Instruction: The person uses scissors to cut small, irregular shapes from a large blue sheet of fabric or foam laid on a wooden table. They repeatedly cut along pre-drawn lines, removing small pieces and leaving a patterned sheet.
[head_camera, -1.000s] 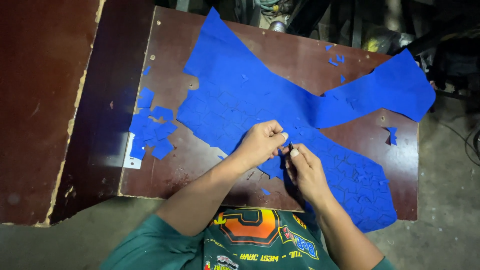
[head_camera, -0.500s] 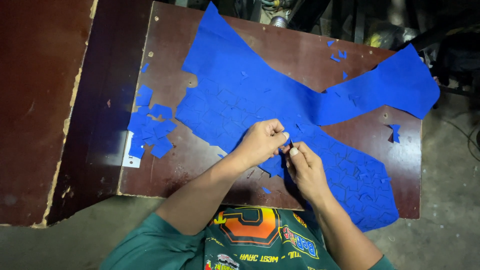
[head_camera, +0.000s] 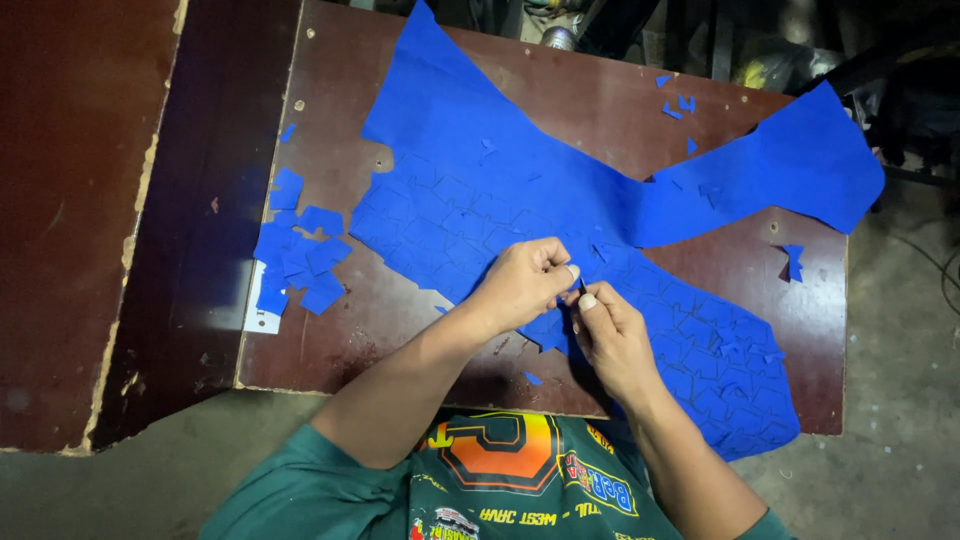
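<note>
Sheet of blue material (head_camera: 470, 170) covers most of the brown table (head_camera: 330, 330), long axis running far-left to near-right, scored with cut lines. Both hands meet at its near edge, mid-table. Left hand (head_camera: 520, 285) and right hand (head_camera: 610, 335) each pinch the sheet at one spot, fingertips nearly touching. Pile of cut blue pieces (head_camera: 300, 260) lies left, well apart, nearer the left hand. Nothing in between.
</note>
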